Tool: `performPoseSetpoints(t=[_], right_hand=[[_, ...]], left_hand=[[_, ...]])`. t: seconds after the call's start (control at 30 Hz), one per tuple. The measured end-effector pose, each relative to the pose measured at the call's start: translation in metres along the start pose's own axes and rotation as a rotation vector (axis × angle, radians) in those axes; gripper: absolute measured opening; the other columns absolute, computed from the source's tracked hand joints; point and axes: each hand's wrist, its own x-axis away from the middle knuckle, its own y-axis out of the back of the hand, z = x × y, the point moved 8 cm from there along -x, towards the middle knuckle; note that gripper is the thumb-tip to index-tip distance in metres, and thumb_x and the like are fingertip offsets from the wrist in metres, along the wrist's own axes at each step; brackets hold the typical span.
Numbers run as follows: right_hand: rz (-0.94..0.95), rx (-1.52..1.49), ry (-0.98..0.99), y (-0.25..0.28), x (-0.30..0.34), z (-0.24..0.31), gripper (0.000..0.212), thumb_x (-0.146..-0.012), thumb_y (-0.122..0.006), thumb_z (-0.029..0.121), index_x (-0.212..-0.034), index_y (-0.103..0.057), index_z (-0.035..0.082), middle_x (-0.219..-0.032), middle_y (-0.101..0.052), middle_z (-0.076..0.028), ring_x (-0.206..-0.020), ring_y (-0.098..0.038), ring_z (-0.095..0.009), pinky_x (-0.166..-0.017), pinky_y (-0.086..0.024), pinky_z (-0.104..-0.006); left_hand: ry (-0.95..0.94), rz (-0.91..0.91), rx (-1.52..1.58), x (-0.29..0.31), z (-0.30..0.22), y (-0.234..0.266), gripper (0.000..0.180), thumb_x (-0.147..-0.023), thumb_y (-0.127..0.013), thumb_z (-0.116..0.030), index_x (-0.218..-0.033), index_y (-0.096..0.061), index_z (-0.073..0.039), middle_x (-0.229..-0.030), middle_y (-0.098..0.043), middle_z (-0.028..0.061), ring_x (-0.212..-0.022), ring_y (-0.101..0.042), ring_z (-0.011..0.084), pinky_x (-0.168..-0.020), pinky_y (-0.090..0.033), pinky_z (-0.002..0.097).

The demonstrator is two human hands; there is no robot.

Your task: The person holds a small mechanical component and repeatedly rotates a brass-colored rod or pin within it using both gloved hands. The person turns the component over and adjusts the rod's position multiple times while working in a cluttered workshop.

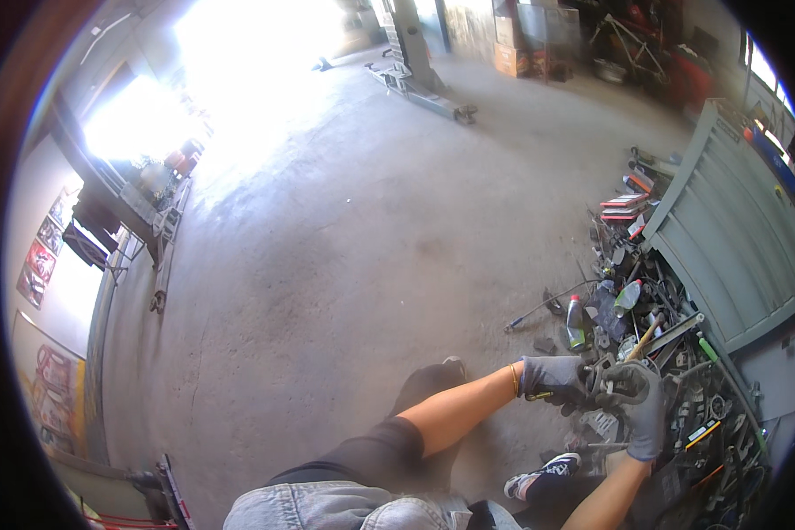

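Both my hands wear grey gloves with darker palms and meet over the edge of a scrap pile (720, 415) on the right. My left hand (554, 378) is closed at the near side of a small grey metal part (599, 382). The fingers of my right hand (642, 395) curl round the other side of the same part. Its exact kind is too small and too covered to tell. Just beyond the hands lies a wooden handle (647, 336) beside a flat metal bar (677, 333). A dark bottle with a red cap (576, 323) stands farther off.
A grey-green metal cabinet (724, 225) leans over the pile. Red-and-white boxes (624, 208), a clear bottle (627, 298) and a thin rod (548, 305) lie around it. Vehicle lift posts (406, 44) stand on the concrete floor (327, 238). My shoe (543, 477) is close to the pile.
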Motion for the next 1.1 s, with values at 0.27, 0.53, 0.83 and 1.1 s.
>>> performPoseSetpoints(t=[0.27,0.53,0.83,1.1], right_hand=[[-0.297,0.158,0.114,-0.001,-0.008,-0.014,0.035,-0.07,-0.085,-0.002,-0.102,-0.068,0.0,-0.084,-0.069,-0.004,-0.079,-0.062,-0.013,-0.076,-0.051,-0.0316],[-0.403,0.348,0.152,0.006,-0.003,-0.009,0.053,-0.08,-0.072,-0.008,-0.132,-0.066,-0.002,-0.081,-0.062,-0.002,-0.077,-0.06,-0.013,-0.078,-0.05,-0.0317],[-0.511,0.59,0.2,0.016,-0.007,-0.021,0.044,-0.089,-0.068,-0.004,-0.133,-0.065,-0.001,-0.107,-0.074,-0.011,-0.099,-0.069,-0.019,-0.096,-0.051,-0.0347],[-0.315,0.216,-0.01,0.007,-0.014,-0.026,0.029,-0.097,-0.068,0.003,-0.123,-0.067,-0.009,-0.12,-0.073,-0.014,-0.113,-0.067,-0.018,-0.103,-0.049,-0.0333]], left_hand=[[0.09,-0.064,-0.131,-0.007,0.003,-0.001,0.032,-0.09,-0.072,-0.037,-0.104,-0.076,-0.008,-0.071,-0.069,0.0031,-0.057,-0.063,0.0102,-0.049,-0.044,0.0263],[0.069,-0.121,-0.131,-0.018,0.01,-0.001,0.034,-0.083,-0.075,-0.031,-0.105,-0.073,-0.004,-0.072,-0.068,0.0042,-0.059,-0.065,0.0143,-0.052,-0.05,0.0295],[0.141,-0.257,-0.393,-0.014,0.006,0.006,0.033,-0.083,-0.073,-0.035,-0.086,-0.074,-0.002,-0.066,-0.068,0.0081,-0.06,-0.068,0.0186,-0.057,-0.054,0.0361],[0.006,-0.355,-0.604,-0.018,0.011,0.019,0.038,-0.084,-0.071,-0.042,-0.094,-0.073,-0.005,-0.07,-0.069,0.0131,-0.061,-0.069,0.0232,-0.063,-0.055,0.0401]])
